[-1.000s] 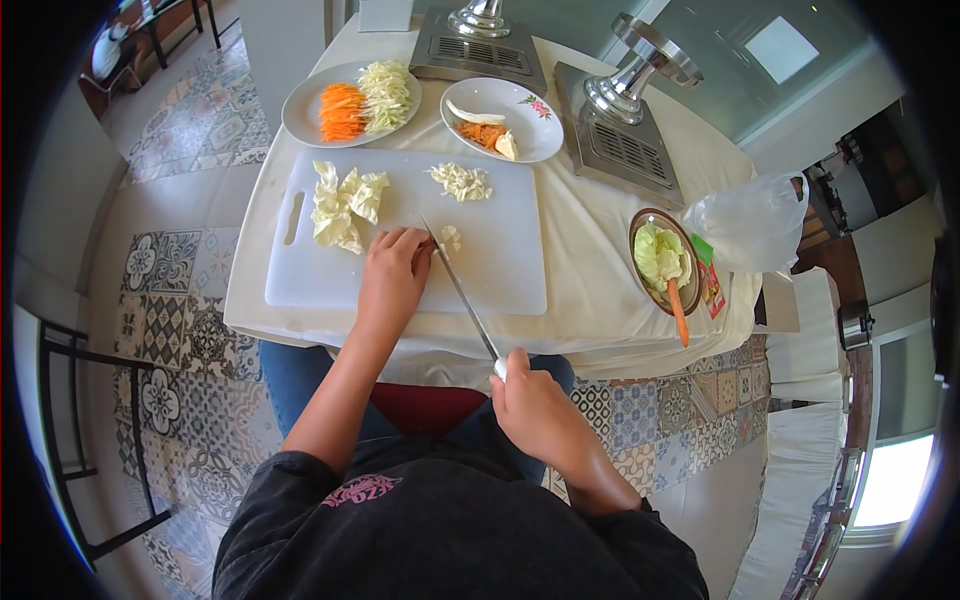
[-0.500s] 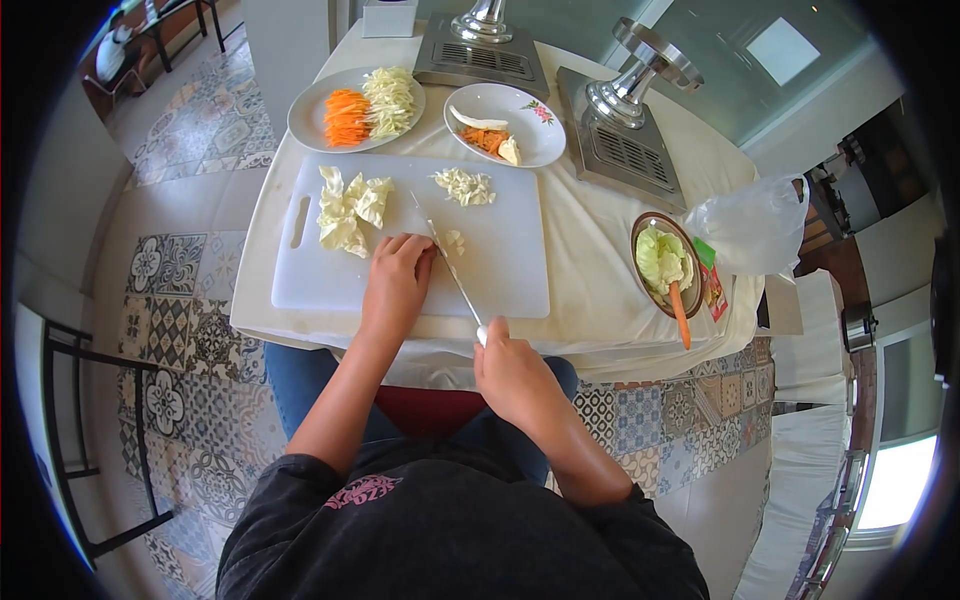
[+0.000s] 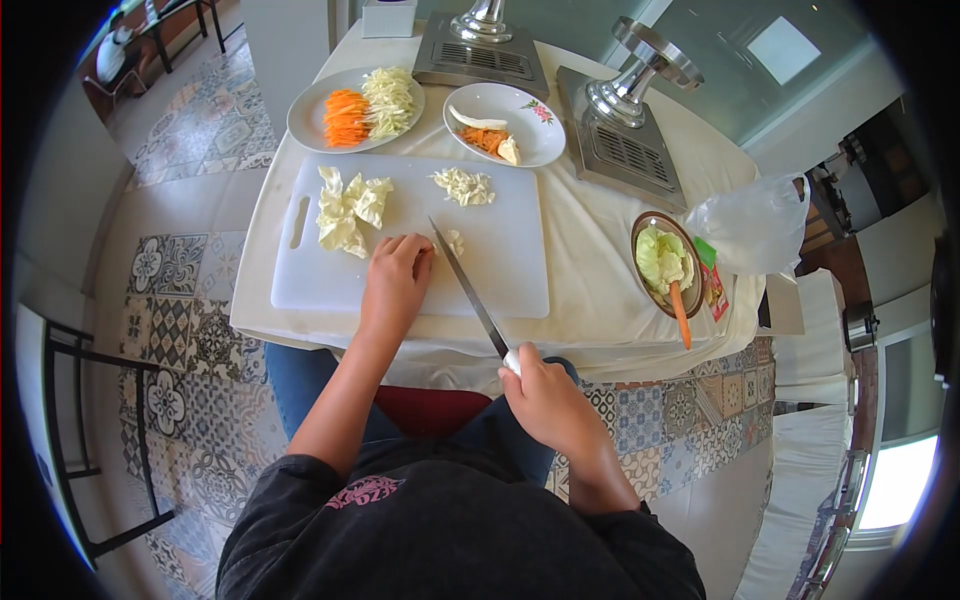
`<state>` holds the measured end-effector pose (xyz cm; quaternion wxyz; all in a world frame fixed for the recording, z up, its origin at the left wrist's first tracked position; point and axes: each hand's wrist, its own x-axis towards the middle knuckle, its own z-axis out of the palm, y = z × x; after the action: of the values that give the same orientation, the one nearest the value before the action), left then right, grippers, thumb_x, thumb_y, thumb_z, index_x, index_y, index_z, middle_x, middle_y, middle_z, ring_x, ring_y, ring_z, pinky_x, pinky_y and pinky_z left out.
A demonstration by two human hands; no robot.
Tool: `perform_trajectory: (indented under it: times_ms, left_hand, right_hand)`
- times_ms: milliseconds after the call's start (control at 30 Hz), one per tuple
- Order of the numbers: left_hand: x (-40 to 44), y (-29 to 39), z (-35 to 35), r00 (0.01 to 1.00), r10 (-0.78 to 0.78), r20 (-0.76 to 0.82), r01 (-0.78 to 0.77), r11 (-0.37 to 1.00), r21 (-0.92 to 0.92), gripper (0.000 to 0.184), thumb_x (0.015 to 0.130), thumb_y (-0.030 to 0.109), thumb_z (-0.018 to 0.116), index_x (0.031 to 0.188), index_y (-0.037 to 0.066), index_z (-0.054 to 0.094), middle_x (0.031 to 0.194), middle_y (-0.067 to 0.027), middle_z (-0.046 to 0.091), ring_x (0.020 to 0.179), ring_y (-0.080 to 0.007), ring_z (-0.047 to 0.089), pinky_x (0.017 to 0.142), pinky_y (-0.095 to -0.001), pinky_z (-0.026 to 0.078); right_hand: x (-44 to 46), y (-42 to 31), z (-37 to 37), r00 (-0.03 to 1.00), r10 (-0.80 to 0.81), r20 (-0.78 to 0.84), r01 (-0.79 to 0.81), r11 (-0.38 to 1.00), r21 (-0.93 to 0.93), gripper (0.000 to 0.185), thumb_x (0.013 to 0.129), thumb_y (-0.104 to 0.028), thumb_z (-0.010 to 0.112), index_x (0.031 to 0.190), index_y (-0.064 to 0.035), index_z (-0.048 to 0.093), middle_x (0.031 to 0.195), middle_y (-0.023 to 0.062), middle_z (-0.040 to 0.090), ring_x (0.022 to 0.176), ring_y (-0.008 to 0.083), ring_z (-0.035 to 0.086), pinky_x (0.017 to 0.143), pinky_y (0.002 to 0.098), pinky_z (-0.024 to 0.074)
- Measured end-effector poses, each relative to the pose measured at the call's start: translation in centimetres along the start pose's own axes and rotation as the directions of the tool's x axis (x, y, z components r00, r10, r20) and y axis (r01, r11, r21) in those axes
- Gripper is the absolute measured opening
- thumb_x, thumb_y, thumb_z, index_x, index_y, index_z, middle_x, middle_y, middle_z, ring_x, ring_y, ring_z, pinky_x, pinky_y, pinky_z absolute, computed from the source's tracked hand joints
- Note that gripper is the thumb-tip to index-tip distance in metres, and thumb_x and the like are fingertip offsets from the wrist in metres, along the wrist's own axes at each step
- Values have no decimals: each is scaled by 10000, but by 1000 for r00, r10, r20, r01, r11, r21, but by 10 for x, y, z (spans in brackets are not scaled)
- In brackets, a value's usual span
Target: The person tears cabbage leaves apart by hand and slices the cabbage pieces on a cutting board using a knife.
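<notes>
My right hand (image 3: 548, 398) grips the white handle of a kitchen knife (image 3: 470, 290). Its blade slants up and left over the white cutting board (image 3: 335, 285), the tip close to my left fingers. With fingers curled and bunched, my left hand (image 3: 398, 275) presses down on the board; whatever lies under the fingertips is hidden. A few small pale cabbage slices (image 3: 453, 242) rest just right of the blade. Torn cabbage leaves (image 3: 345, 208) lie at the board's left, and a heap of chopped cabbage (image 3: 464, 187) sits near its far edge.
Beyond the board stand a plate (image 3: 308, 128) of shredded carrot and cabbage and a flowered bowl (image 3: 545, 140) with scraps. Two metal stands (image 3: 630, 150) (image 3: 480, 62) occupy the back. At right are a brown-rimmed bowl (image 3: 640, 270) with cabbage and carrot, and a plastic bag (image 3: 750, 225).
The knife has been drawn back toward me and to the right, its blade now turned to show its flat side. My left hand has barely moved.
</notes>
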<state>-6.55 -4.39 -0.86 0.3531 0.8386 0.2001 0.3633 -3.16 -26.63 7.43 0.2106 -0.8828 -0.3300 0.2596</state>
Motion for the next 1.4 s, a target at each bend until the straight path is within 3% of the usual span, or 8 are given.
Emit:
perform_trajectory:
  times_ms: [567,667,767,867,1400]
  left_hand:
    - [0,1,1,997,74,-36,-73,997,24,105,817,-24,640,914,14,626,903,-129,667,838,-348,585,747,-423,483]
    - [0,0,1,997,74,-37,-73,997,28,112,817,-27,636,920,13,625,905,-132,668,839,-349,585,747,-425,483]
    - [0,1,1,999,46,-21,-45,999,28,117,817,-29,635,925,14,624,907,-135,669,838,-351,586,748,-426,484]
    - [0,0,2,998,54,-40,-53,998,28,131,797,-35,640,918,15,641,880,-118,669,807,-334,590,732,-418,479]
    - [0,0,2,997,71,-38,-70,997,37,117,825,-14,653,940,7,644,930,-135,678,848,-347,593,760,-420,494]
  right_hand:
    - [8,-10,10,995,-76,-62,76,997,-13,265,970,-196,529,941,41,415,738,323,614,726,512,595,631,570,449]
    - [10,-5,15,986,-140,-92,136,989,-55,255,960,-188,521,950,51,433,671,300,616,654,491,619,584,562,491]
    - [9,-4,18,986,-142,-91,136,988,-68,253,962,-190,515,958,49,432,680,301,620,663,490,623,590,563,497]
    - [-1,-10,11,999,-39,-24,38,999,-29,257,974,-193,510,969,46,414,743,326,620,732,509,606,641,588,456]
    - [13,-14,14,1000,-16,2,16,997,-81,265,977,-186,493,983,69,422,748,340,623,739,515,619,651,576,486]
